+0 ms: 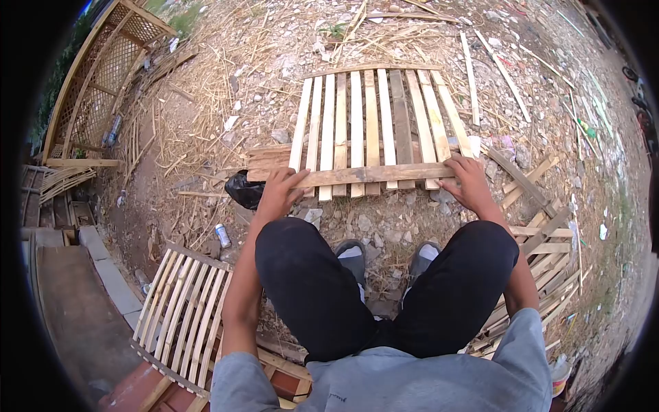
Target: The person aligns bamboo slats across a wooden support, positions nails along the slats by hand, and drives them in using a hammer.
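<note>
A slatted wooden panel [371,123] lies on the ground in front of my knees, its several thin slats running away from me. Across their near ends rests a wooden crosspiece [384,173]; another crosspiece [374,68] spans the far ends. My left hand [278,192] grips the near crosspiece at its left end, thumb on the close side. At the right end my right hand [469,184] holds the same strip, with fingers over the top and thumb below. A wider weathered board [268,162] shows under the panel at the left, beside a black plastic bag [244,190].
Another slatted panel [182,305] lies at lower left, near a can [222,235]. A pile of loose slats [549,268] is at my right. A lattice frame [96,82] stands at upper left. Stones, straw and loose wood strips [501,75] litter the ground.
</note>
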The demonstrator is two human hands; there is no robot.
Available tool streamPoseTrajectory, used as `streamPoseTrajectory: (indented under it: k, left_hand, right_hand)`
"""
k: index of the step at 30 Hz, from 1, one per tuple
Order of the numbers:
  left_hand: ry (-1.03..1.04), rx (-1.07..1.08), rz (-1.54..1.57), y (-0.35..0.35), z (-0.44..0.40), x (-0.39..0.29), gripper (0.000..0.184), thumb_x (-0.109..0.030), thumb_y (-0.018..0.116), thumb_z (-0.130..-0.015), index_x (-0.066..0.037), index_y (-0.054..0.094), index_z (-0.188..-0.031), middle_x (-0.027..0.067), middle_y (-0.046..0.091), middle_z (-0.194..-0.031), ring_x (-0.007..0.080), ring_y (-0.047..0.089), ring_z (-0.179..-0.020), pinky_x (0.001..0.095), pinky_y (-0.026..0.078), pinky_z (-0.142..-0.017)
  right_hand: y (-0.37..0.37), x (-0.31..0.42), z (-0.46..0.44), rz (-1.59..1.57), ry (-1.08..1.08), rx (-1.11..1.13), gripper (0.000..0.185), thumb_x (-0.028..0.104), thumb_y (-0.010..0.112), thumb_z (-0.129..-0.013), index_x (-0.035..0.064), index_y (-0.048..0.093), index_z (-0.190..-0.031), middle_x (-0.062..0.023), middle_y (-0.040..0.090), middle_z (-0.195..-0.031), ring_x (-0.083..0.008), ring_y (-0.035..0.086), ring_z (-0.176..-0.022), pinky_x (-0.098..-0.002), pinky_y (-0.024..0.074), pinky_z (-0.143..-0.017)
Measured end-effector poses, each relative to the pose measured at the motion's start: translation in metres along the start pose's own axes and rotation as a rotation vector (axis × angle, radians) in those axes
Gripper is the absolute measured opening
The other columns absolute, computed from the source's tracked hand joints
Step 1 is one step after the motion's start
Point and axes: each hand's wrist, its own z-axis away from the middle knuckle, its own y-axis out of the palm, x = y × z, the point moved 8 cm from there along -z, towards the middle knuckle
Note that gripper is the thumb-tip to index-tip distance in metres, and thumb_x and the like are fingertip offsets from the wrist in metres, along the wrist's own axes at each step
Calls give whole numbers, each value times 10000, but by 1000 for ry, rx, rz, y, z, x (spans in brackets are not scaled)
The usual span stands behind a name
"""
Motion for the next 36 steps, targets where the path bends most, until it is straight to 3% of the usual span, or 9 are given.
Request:
streamPoseTrajectory:
  k: [6, 9, 12, 18, 27, 36]
  left_hand:
    - [-79, 17, 147, 10, -1, 12, 376, -212, 649, -977, -104, 646, -1337, 140, 590, -1144, 327, 516, -1116, 415, 435, -989]
    - [-49, -47, 23, 12, 3, 4, 404, -261, 615, -998, -90, 619, -1364, 149, 590, -1211, 337, 512, -1157, 427, 422, -1026]
    - [-85, 5, 4, 14, 1, 0, 525, -351, 666, -960, -103, 573, -1412, 161, 561, -1351, 363, 479, -1270, 464, 391, -1086]
    - [-21, 153, -199, 12, 0, -6, 748, -467, 738, -872, -137, 475, -1489, 142, 430, -1540, 419, 381, -1405, 518, 323, -1168]
    - [-4, 93, -277, 27, 2, 7, 826, -61, 802, -732, -191, 460, -1473, 143, 465, -1473, 422, 412, -1381, 491, 410, -1124]
    - [-15, 47, -263, 28, 2, 12, 789, 62, 707, -727, -75, 451, -1460, 136, 481, -1486, 384, 441, -1367, 438, 408, -1133]
  right_hand:
    - [-2, -10, 11, -5, -16, -58, 434, 335, 778, -845, 98, 667, -1191, -83, 630, -1224, -303, 554, -1165, -445, 392, -1020]
    - [1, -13, 13, -38, 14, -102, 446, 327, 792, -831, 104, 671, -1198, -78, 633, -1213, -312, 554, -1154, -469, 393, -1021]
    - [-1, -14, 20, -79, 42, -80, 552, 340, 824, -793, 121, 642, -1266, -100, 617, -1272, -320, 537, -1211, -491, 377, -1083]
    - [-2, -7, 35, 41, 74, -8, 722, 383, 838, -752, 172, 562, -1385, -75, 546, -1407, -292, 463, -1362, -539, 236, -1219]
    - [21, -21, 38, 300, 19, -82, 696, 50, 718, -775, 200, 522, -1426, -43, 521, -1458, -266, 448, -1394, -522, 281, -1200]
    - [22, -44, 49, 181, 58, -158, 667, -3, 701, -800, 86, 499, -1430, -129, 496, -1488, -313, 429, -1418, -468, 320, -1194]
